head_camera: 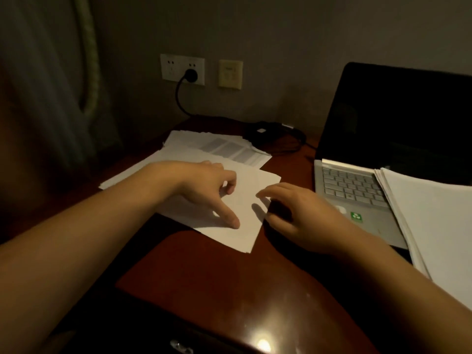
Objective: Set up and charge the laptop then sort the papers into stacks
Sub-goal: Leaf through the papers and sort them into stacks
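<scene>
Desk point(204, 277), front edge: one, dark red wood, glossy.

Hands: two, ours, both at the near pile.
- Left hand point(204, 185): released, fingers spread, forefinger pressing flat on the top sheet.
- Right hand point(298, 213): fingers loosely curved, tips at the pile's right edge. We cannot tell whether it pinches the sheet.

Paper piles: we count three.
- Near pile point(245, 233): desk centre, long axis left to right, skewed, one corner pointing toward us.
- Far pile point(224, 146): behind it, fanned, printed side up.
- Right pile point(434, 213): resting on the laptop's right side.

Laptop point(357, 190): one, open, at the right, dark screen facing us.

Plug point(191, 75): one, black, seated in the wall socket point(171, 69).

Charger point(265, 132): lying by the wall.
</scene>
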Tool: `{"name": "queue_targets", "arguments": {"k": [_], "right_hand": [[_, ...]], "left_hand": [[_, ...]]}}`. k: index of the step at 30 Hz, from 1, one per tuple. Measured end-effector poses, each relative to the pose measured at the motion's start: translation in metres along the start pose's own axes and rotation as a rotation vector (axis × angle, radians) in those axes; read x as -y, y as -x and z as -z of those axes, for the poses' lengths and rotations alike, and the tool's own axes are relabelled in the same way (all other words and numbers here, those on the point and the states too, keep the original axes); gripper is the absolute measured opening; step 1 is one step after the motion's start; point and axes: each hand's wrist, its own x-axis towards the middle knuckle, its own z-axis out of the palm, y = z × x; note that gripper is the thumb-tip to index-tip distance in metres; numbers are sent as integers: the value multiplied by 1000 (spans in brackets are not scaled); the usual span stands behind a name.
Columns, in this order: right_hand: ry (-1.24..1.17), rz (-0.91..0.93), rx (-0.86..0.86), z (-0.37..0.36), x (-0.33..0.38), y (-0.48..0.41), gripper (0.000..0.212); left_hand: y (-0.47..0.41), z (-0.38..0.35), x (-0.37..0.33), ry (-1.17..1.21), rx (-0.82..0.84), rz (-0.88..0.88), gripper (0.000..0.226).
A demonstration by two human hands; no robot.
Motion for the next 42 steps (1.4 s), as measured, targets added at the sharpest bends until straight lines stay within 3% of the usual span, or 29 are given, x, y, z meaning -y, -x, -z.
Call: {"name": "queue_targets", "arguments": {"k": [3, 10, 13, 15, 18, 23, 29, 33, 42], "right_hand": [[-37, 4, 5, 1, -2, 4, 38], [-73, -25, 20, 5, 2, 7, 43], [-21, -66, 11, 5, 2, 6, 47], [8, -98, 14, 6, 4, 6, 52], [-3, -135, -39, 8, 4, 7, 54], [-150, -214, -127, 5, -2, 5, 37], [-271, -330, -238, 1, -8, 3, 30], [-329, -352, -281, 4, -9, 4, 31], [-295, -398, -423, 10, -12, 5, 24]], "left_hand": [[-14, -1, -5, 25, -37, -8, 77], [-28, -22, -12, 20, -497, -55, 36], [-17, -12, -5, 154, -382, -190, 23], [-13, -10, -5, 179, -257, -248, 33], [-18, -15, -13, 58, -244, -235, 55], [-23, -24, -23, 90, -112, -310, 77], [-16, -16, -26, -10, -268, -364, 46], [-13, -17, -34, -86, -298, -362, 48], [-17, -17, -20, 33, -600, -386, 19]]}}
